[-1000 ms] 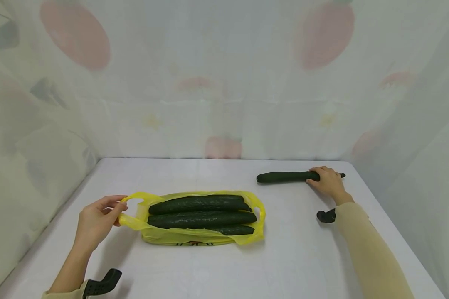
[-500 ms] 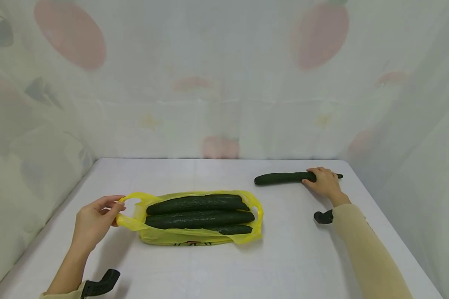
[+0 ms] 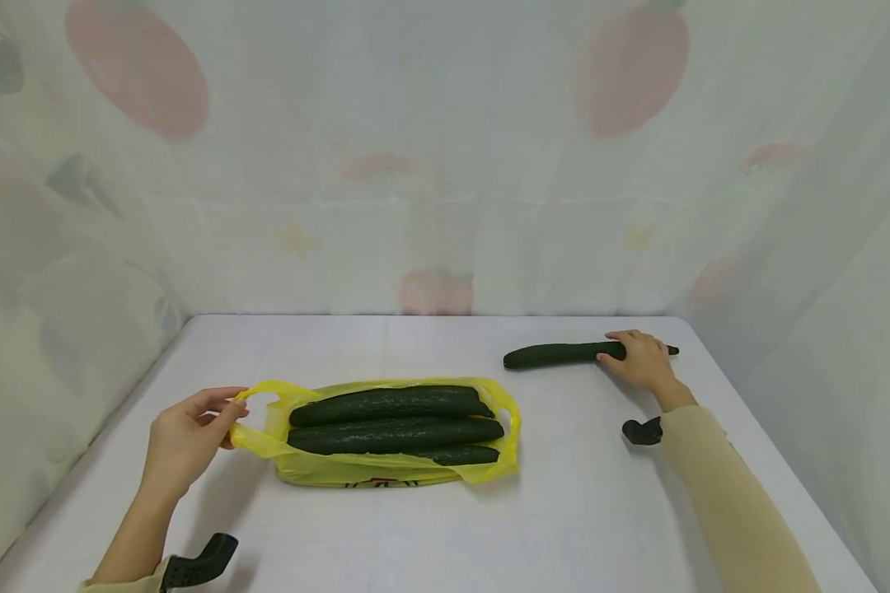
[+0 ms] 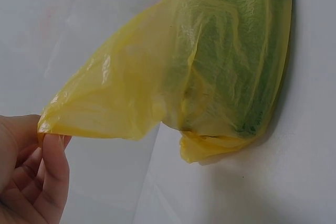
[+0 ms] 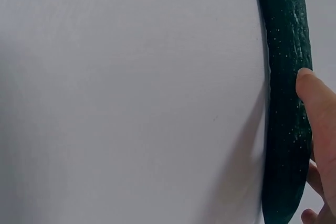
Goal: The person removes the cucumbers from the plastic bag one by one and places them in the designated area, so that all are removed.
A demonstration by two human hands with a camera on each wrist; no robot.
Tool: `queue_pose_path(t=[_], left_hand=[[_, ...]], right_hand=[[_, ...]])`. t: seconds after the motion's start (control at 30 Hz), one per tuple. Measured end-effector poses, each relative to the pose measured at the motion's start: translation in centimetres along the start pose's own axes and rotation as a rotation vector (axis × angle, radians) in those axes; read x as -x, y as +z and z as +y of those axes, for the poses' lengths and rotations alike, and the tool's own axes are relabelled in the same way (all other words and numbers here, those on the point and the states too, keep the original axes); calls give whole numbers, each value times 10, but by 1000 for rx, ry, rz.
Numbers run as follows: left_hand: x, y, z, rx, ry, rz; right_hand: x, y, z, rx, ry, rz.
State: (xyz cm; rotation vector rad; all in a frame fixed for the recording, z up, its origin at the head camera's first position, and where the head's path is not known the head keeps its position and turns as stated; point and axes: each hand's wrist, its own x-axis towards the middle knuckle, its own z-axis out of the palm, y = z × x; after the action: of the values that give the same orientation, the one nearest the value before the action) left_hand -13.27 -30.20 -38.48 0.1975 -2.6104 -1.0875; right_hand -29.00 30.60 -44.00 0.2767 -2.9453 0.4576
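On the left, my left hand [image 3: 185, 445] pinches one handle of a yellow plastic bag [image 3: 311, 471] between thumb and fingertips. The left wrist view shows that bag [image 4: 121, 93] stretched from the fingertips, with dark green showing through its side. Three dark green cucumbers [image 3: 396, 432] lie side by side in its open mouth. At the back right, my right hand [image 3: 644, 361] grips a single long cucumber [image 3: 552, 355] near its right end. Close up, my thumb lies along one side of this cucumber [image 5: 286, 103], and the other fingers are partly hidden behind it.
A white-covered table [image 3: 430, 543] carries everything. Fabric with faded fruit prints [image 3: 445, 206] hangs behind it and along both sides. Black wrist mounts [image 3: 202, 562] stick out from both forearms. The bag's other handle [image 3: 514, 428] stands loose on its right.
The head view has shifted very slightly, moving everything a little to the left. Both hands keep the same holds, and neither the bag nor the cucumbers have visibly moved on the table.
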Motion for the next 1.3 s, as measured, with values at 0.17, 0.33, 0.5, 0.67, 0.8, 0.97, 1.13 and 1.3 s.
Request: queue_pose_path(t=[0.17,0.33,0.5,0.67,0.8,0.97,1.13,1.3], left_hand=[[0,0,1,1,3,3],[1,-1,2,-4,3,6],[1,-1,2,0,5,5],[1,-1,1,-1,13,8],[2,-1,2,1,18,9],[3,0,2,3,26,15],[3,0,2,10,28,16],[3,1,2,13,25,17]], right_hand=[[3,-3,-2,-3,-44,64],[4,-6,-4,-79,-108,132],[4,-11,-13,-138,-127,92],[5,-18,-27,-141,-166,51],[7,-22,-40,-155,-224,50],[11,-27,-57,-182,-312,63],[14,-32,-76,-180,-388,94],[19,-37,-98,-199,-468,119]])
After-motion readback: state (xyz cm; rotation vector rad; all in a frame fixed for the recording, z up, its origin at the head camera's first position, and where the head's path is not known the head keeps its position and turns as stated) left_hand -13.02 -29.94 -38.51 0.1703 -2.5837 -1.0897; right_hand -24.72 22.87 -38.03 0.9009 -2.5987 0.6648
